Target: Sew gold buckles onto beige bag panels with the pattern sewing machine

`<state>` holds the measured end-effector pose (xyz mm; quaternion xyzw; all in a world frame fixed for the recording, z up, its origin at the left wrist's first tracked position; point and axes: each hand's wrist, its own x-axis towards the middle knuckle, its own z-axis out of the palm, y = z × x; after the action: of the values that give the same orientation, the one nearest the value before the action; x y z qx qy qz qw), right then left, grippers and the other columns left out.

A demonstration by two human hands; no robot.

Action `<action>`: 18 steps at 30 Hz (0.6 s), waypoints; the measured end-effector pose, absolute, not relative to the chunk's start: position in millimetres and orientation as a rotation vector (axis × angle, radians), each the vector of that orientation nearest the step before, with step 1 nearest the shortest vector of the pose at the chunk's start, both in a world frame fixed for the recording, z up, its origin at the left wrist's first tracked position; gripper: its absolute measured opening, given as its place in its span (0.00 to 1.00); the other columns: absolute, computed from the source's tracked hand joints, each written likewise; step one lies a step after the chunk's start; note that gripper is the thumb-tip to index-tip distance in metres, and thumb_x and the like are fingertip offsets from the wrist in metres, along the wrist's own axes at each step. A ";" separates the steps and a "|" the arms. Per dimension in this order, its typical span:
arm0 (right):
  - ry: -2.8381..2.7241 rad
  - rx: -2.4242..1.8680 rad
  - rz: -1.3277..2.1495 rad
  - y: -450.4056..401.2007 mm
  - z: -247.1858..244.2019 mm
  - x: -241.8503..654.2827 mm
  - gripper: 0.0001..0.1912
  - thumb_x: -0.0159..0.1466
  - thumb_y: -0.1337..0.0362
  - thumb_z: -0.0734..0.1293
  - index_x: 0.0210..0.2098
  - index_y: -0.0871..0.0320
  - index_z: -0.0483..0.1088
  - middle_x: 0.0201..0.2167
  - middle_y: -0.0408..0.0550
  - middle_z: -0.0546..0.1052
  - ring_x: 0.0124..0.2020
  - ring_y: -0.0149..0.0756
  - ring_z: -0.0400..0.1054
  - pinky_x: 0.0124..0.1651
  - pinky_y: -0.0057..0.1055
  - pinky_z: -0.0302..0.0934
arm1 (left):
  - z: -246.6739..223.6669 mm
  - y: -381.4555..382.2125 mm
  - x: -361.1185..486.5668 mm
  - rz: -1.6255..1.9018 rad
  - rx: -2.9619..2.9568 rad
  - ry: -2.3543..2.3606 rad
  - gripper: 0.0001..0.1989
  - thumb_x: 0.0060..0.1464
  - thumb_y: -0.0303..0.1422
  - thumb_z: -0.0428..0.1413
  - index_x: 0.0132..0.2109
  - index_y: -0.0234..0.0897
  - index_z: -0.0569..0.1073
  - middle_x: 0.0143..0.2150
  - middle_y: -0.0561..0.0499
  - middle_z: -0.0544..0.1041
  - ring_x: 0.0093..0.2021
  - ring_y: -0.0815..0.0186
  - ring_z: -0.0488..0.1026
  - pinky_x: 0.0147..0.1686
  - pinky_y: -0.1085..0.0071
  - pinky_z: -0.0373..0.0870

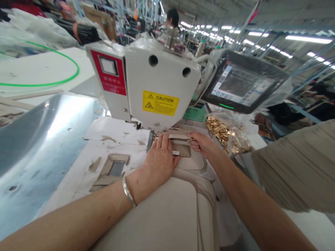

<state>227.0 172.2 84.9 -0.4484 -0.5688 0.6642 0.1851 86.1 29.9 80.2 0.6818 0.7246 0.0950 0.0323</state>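
Note:
My left hand (pixel 158 158) lies flat on a beige leather bag panel (pixel 180 150), pressing it down just beside the presser foot (pixel 150 140) of a white industrial sewing machine (pixel 154 83). My right hand (pixel 204 144) pinches a narrow beige leather strip (pixel 179 137) from the right, with a small metal fitting near my fingertips. Below both hands, a large beige leather bag body (pixel 157 216) with a curved, stitched edge bulges toward me. The needle is hidden behind the machine head and my fingers.
Beige leather cutouts (pixel 111 170) lie on white paper over a metal work surface (pixel 39 139). Gold buckles fill a plastic bag (pixel 218 134) on the right, below a touchscreen control panel (pixel 243 82). A stack of beige material (pixel 295 167) rises at right; a co-worker (pixel 172 17) sits beyond the machine.

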 end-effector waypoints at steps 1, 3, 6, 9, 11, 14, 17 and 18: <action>-1.621 -1.258 1.861 171.7 84.1 226.9 0.17 0.53 0.55 0.70 0.27 0.54 0.57 0.12 0.28 0.49 0.14 0.21 0.37 0.16 0.23 0.31 | 79.7 29.8 86.1 0.286 2.087 2.228 0.35 0.63 0.42 0.49 0.65 0.15 0.58 0.70 0.26 0.53 0.70 0.43 0.53 0.66 0.52 0.55; -1.636 -1.249 1.848 170.9 82.8 226.6 0.18 0.52 0.55 0.71 0.27 0.54 0.57 0.12 0.28 0.49 0.13 0.21 0.38 0.16 0.22 0.31 | 78.8 29.7 85.9 0.276 2.069 2.218 0.35 0.62 0.42 0.49 0.65 0.16 0.59 0.70 0.26 0.53 0.70 0.43 0.52 0.66 0.52 0.54; -1.638 -1.252 1.837 170.4 82.0 226.0 0.19 0.51 0.55 0.72 0.26 0.54 0.56 0.12 0.28 0.49 0.13 0.21 0.38 0.16 0.22 0.31 | 78.7 29.8 85.8 0.254 2.055 2.222 0.35 0.62 0.43 0.50 0.65 0.16 0.60 0.70 0.27 0.53 0.70 0.43 0.51 0.66 0.54 0.54; -1.666 -1.251 1.824 169.8 81.8 225.7 0.19 0.51 0.56 0.72 0.26 0.54 0.57 0.12 0.28 0.51 0.13 0.20 0.39 0.16 0.22 0.30 | 80.0 30.0 86.6 0.207 2.025 2.248 0.36 0.61 0.43 0.51 0.65 0.15 0.59 0.71 0.26 0.51 0.70 0.42 0.50 0.67 0.54 0.52; -1.682 -1.251 1.811 168.8 81.6 225.2 0.19 0.51 0.56 0.73 0.26 0.55 0.58 0.12 0.29 0.52 0.13 0.20 0.40 0.16 0.22 0.31 | 81.0 30.1 87.6 0.181 2.020 2.253 0.36 0.61 0.43 0.51 0.65 0.14 0.59 0.71 0.25 0.51 0.70 0.42 0.50 0.67 0.54 0.52; -1.696 -1.266 1.781 166.1 81.3 223.5 0.19 0.50 0.54 0.73 0.26 0.55 0.59 0.12 0.29 0.53 0.13 0.20 0.42 0.16 0.21 0.32 | 82.6 30.5 88.9 0.129 2.019 2.270 0.36 0.61 0.43 0.51 0.65 0.14 0.59 0.70 0.25 0.51 0.70 0.43 0.52 0.66 0.55 0.54; -1.724 -1.283 1.753 164.0 81.7 221.5 0.20 0.50 0.53 0.74 0.25 0.56 0.59 0.12 0.30 0.54 0.13 0.20 0.43 0.16 0.21 0.33 | 84.1 30.6 89.1 0.076 2.019 2.282 0.37 0.62 0.44 0.50 0.65 0.13 0.58 0.70 0.23 0.52 0.69 0.41 0.53 0.66 0.54 0.53; -1.736 -1.288 1.748 164.0 82.1 221.3 0.20 0.51 0.52 0.73 0.25 0.56 0.59 0.12 0.30 0.55 0.13 0.20 0.43 0.16 0.21 0.33 | 84.3 30.4 88.8 0.074 2.029 2.277 0.37 0.62 0.44 0.50 0.65 0.14 0.58 0.69 0.22 0.53 0.69 0.41 0.53 0.66 0.53 0.53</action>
<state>221.3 164.0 82.1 -0.4556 -0.6144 0.6185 0.1798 88.8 30.4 84.3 0.6645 0.7455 0.0244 0.0452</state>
